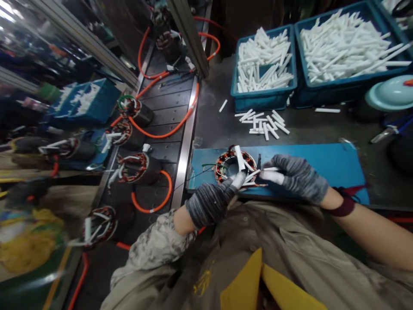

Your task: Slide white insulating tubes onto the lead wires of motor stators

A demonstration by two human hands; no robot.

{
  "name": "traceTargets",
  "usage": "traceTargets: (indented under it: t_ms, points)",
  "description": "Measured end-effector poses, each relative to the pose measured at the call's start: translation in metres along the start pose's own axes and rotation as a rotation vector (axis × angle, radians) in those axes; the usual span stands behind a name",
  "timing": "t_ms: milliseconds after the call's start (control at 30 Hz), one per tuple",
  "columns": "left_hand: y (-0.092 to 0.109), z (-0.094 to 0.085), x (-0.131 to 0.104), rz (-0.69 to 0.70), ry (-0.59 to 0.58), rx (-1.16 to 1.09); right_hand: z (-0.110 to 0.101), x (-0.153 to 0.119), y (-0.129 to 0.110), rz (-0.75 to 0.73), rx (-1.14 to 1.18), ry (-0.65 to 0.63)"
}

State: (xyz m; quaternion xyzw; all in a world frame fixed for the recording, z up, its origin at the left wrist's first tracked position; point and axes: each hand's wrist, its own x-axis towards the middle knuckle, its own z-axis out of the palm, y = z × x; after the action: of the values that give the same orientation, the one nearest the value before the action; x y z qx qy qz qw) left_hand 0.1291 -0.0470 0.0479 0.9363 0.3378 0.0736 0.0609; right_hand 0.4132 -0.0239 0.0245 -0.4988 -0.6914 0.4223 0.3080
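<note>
A motor stator (220, 167) with orange-laced copper windings rests on a blue mat. Several white insulating tubes stick out from its top and front, a thick one (239, 158) among them. My left hand (213, 203), in a grey striped glove with a white-covered thumb tip, is closed at the stator's front edge. It pinches the end of a thin white tube (252, 175). From the right, my right hand (295, 177), gloved alike, pinches another white tube (271, 168) between thumb and fingers. The glove and tubes hide the wire ends.
Two blue bins (237, 101) of white tubes stand behind the mat (322, 161), with loose tubes (264, 125) before them. More stators (134, 168) and orange hoses (169, 193) line the conveyor (167, 148) on my left. A lidded container (392, 94) and blue-handled pliers (385, 132) lie far right.
</note>
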Motion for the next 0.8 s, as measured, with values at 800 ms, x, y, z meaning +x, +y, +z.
traceTargets:
  t_ms: [800]
  points:
    - [0.014,0.009,-0.001,-0.078,0.080,0.115,0.007,0.034,-0.033,0.438,0.085,-0.460]
